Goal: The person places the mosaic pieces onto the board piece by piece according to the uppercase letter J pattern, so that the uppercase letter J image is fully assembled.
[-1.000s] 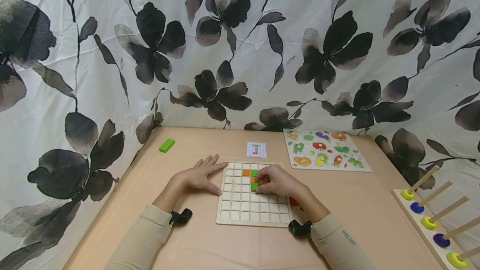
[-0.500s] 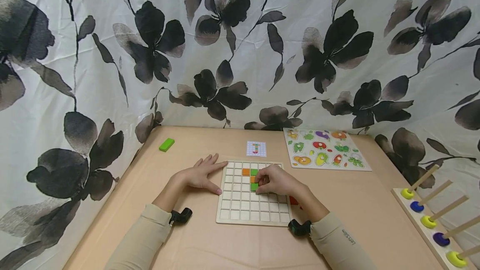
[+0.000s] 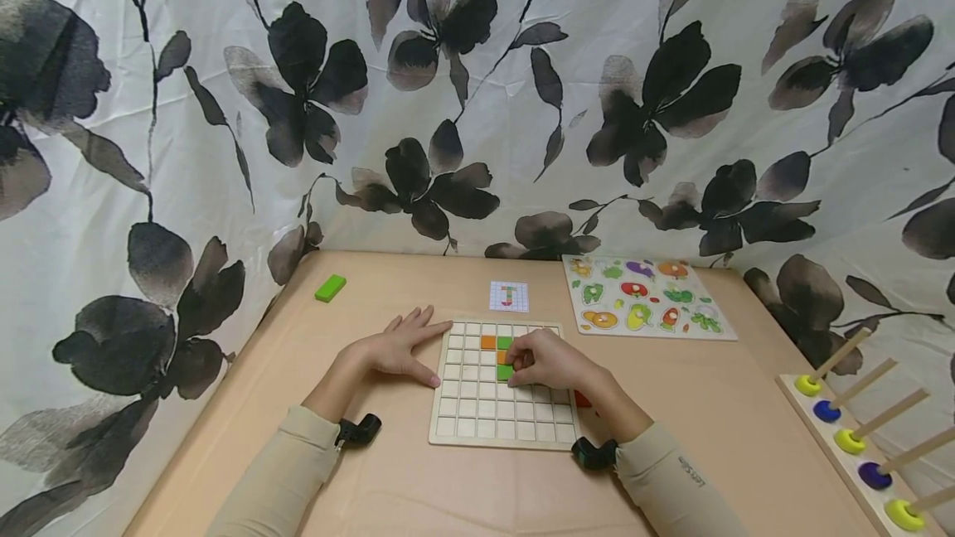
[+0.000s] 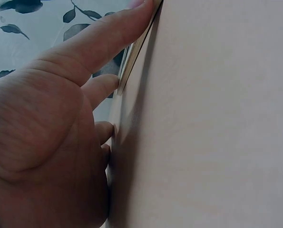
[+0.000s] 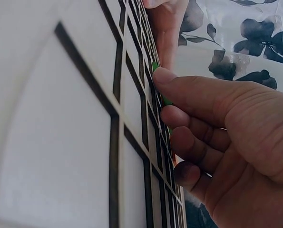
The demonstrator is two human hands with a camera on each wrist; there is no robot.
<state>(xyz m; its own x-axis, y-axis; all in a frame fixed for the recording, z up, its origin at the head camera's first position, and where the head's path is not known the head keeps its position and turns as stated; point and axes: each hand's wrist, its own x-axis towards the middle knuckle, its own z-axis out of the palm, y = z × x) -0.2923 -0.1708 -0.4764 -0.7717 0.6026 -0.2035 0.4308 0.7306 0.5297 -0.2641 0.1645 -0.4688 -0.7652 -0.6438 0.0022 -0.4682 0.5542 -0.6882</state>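
A wooden grid board (image 3: 477, 432) with many pale square cells lies on the table. Toward its far side sit an orange tile (image 3: 488, 342), a green tile (image 3: 504, 342), a second orange tile (image 3: 501, 357) and a nearer green tile (image 3: 503, 372). My right hand (image 3: 552, 361) is over the board with fingers curled, thumb and index fingertips at the nearer green tile, partly covering it; the right wrist view shows green between these fingertips. My left hand (image 3: 397, 348) lies spread at the board's left side, its thumb and index finger (image 4: 103, 88) touching the edge.
A small grid card (image 3: 509, 297) with a coloured pattern lies behind the board. At far left is a green block (image 3: 331, 288). A vegetable picture board (image 3: 622, 326) lies at back right; a peg rack with rings (image 3: 850, 442) stands far right. Red pieces (image 3: 581, 399) show beside my right wrist.
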